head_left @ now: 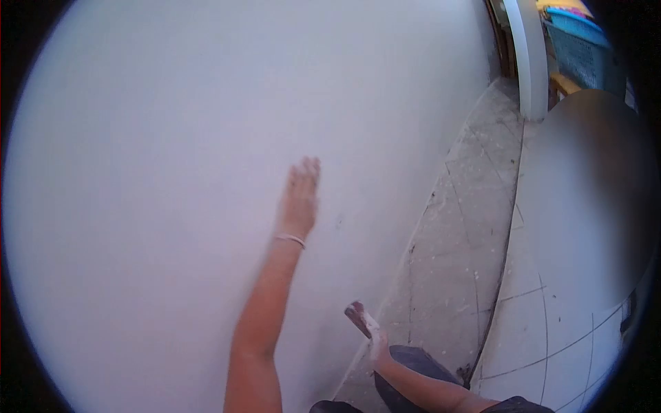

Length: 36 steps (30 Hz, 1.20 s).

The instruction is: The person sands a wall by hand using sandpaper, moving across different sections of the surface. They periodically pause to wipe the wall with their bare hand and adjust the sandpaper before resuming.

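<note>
White wall (172, 138) meets dusty tiled floor (468, 227).

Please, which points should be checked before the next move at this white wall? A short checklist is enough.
1. Left hand open, fingers together, at the wall: ok.
2. Left hand truly touching the wall: cannot tell.
3. Right hand closed around the tool: ok.
4. Tool held low, apart from the left hand: ok.
5. Floor free of dust and specks: not ok.
</note>
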Each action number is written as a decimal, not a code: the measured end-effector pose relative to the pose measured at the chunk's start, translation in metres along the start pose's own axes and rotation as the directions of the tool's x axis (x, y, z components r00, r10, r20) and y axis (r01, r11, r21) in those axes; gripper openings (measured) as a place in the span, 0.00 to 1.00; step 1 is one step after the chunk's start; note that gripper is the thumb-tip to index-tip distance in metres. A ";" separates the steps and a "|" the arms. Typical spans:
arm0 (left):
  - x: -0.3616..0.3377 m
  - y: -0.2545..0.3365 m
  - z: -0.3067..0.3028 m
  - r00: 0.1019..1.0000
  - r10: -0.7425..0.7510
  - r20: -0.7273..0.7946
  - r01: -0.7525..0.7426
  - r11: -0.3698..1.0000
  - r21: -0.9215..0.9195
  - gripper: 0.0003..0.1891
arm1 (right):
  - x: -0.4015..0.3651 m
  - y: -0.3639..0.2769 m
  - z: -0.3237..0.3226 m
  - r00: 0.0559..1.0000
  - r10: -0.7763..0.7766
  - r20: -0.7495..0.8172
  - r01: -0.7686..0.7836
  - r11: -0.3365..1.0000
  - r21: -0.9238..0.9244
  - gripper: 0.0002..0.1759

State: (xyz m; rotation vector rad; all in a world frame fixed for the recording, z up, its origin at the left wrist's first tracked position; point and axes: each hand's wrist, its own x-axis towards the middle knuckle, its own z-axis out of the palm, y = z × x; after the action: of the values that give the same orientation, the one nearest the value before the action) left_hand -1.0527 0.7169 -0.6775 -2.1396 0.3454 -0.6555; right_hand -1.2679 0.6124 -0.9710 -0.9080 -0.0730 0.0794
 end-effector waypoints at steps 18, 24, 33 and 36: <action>-0.474 -0.043 -0.141 0.532 -0.828 -0.179 0.835 0.478 0.272 0.32 | 0.051 -0.034 -0.045 0.971 0.146 -0.187 -0.170 0.978 -0.121 0.05; -0.677 0.085 -0.200 -0.785 -0.216 0.580 0.082 -0.965 -0.249 0.31 | 0.035 -0.001 -0.089 0.950 0.301 0.081 -0.305 0.951 0.045 0.07; -0.640 0.315 -0.159 -0.466 -0.137 0.874 0.356 -0.934 0.043 0.16 | 0.003 0.017 -0.116 0.679 0.568 0.465 -0.669 0.740 0.074 0.14; -0.588 0.263 -0.159 -0.097 -0.677 0.729 0.953 -0.274 -0.128 0.16 | 0.013 0.038 -0.123 0.662 0.466 0.586 -0.632 0.768 0.103 0.14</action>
State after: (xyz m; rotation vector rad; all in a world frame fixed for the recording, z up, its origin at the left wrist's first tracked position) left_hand -1.6312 0.7250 -1.0024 -2.9023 -1.9221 -0.8759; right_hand -1.2446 0.5407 -1.0757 -0.5458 -0.2924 0.9141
